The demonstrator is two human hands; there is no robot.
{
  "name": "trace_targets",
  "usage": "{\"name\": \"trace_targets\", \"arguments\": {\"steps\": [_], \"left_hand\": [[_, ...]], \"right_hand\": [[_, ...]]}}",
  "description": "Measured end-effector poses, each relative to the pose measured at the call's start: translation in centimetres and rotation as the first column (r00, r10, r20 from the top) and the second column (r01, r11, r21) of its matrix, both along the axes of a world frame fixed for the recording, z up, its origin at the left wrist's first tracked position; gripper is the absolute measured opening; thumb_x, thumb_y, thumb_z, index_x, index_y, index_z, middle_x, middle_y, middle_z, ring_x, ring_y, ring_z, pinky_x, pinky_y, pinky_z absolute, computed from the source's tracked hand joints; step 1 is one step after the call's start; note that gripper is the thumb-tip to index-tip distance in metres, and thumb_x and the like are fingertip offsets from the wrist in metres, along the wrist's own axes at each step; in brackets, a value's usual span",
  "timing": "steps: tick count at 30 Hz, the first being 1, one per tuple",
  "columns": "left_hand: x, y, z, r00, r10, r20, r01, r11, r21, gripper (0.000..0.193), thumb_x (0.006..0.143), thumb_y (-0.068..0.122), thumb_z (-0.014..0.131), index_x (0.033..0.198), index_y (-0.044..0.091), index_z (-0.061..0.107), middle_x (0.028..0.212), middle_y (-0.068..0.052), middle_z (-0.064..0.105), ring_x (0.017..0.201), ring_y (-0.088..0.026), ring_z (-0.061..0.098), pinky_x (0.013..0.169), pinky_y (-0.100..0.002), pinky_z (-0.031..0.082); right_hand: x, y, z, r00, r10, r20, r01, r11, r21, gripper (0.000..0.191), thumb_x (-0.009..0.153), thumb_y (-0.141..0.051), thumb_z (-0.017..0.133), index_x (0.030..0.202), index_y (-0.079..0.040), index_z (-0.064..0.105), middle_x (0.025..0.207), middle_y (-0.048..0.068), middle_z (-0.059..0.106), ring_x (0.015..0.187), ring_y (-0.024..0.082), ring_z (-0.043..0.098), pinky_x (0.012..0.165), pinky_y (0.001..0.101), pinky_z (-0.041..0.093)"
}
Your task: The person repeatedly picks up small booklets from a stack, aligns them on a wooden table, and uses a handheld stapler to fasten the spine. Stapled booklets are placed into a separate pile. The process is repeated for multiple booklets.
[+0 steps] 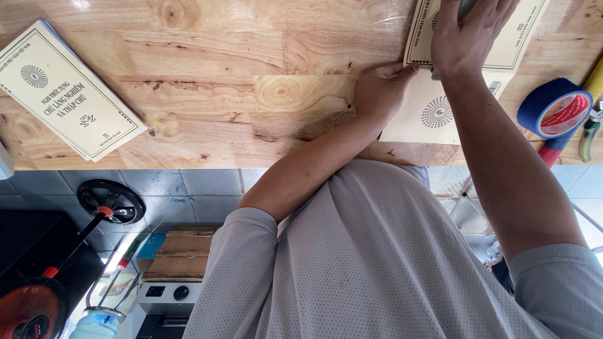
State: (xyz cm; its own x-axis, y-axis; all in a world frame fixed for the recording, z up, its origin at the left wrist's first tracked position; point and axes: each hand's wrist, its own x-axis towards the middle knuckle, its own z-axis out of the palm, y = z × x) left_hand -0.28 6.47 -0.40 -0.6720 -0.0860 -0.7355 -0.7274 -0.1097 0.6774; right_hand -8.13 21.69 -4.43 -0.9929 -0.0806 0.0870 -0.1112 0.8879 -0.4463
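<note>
1. The cream booklet point(433, 116) lies in the upper right of the frame, near the front edge of the wooden surface point(207, 63). A second cream cover point(521, 44) lies above it, partly overlapping it.
2. The left hand point(383, 88) sits against the booklet's left edge. Its fingers point(402, 70) are drawn together and touch the corner of the upper cover. Whether they pinch the paper or only press on it cannot be told.
3. The right hand point(468, 37) lies flat over the upper cover with its fingers spread, pressing down rather than gripping. A grey thing at the top edge of the frame is mostly hidden beneath it.
4. The booklet looks thin and light, with a soft paper cover that would probably bend if lifted by one corner. The smooth cover may slide on the wood, so a flat palm should steady it well.
5. The spine or a long edge seems the safest place to take hold, with thumb above and fingers below.
6. Another cream booklet point(69, 94) lies well apart in the upper left. A blue tape roll point(556, 107) and a green-handled tool point(589, 135) sit at the right edge.
</note>
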Motion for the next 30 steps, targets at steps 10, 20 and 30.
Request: {"name": "trace_targets", "arguments": {"steps": [10,20,30], "left_hand": [[-0.2,-0.3,0.2,0.999,-0.033,0.026,0.034,0.999,-0.026,0.033,0.090,0.038,0.074,0.103,0.008,0.083,0.062,-0.004,0.075,0.045,-0.006,0.056,0.044,-0.026,0.046],[-0.9,-0.7,0.2,0.997,-0.076,-0.008,0.074,0.989,-0.130,0.037,0.089,0.042,0.074,0.103,0.009,0.082,0.065,-0.005,0.076,0.048,-0.009,0.063,0.048,-0.028,0.050],[0.8,-0.4,-1.9,0.998,-0.038,-0.040,0.036,0.999,-0.031,0.038,0.089,0.040,0.076,0.099,0.003,0.080,0.081,-0.007,0.081,0.064,-0.010,0.074,0.061,-0.026,0.059]], "right_hand": [[0.2,-1.4,1.1,0.996,-0.077,0.045,0.079,0.996,-0.036,0.044,0.115,-0.033,0.057,0.146,-0.004,0.045,0.146,0.023,0.047,0.143,0.042,0.043,0.124,0.0552,0.033],[-0.6,-3.0,2.0,0.994,-0.091,0.059,0.087,0.994,0.065,0.067,0.107,-0.025,0.058,0.161,-0.001,0.027,0.165,0.026,0.035,0.159,0.045,0.034,0.135,0.0578,0.017],[5.1,5.0,3.6,0.970,-0.242,-0.026,0.195,0.835,-0.515,0.045,0.119,-0.014,0.052,0.158,0.000,0.036,0.165,0.021,0.040,0.159,0.034,0.035,0.131,0.0455,0.023]]}}
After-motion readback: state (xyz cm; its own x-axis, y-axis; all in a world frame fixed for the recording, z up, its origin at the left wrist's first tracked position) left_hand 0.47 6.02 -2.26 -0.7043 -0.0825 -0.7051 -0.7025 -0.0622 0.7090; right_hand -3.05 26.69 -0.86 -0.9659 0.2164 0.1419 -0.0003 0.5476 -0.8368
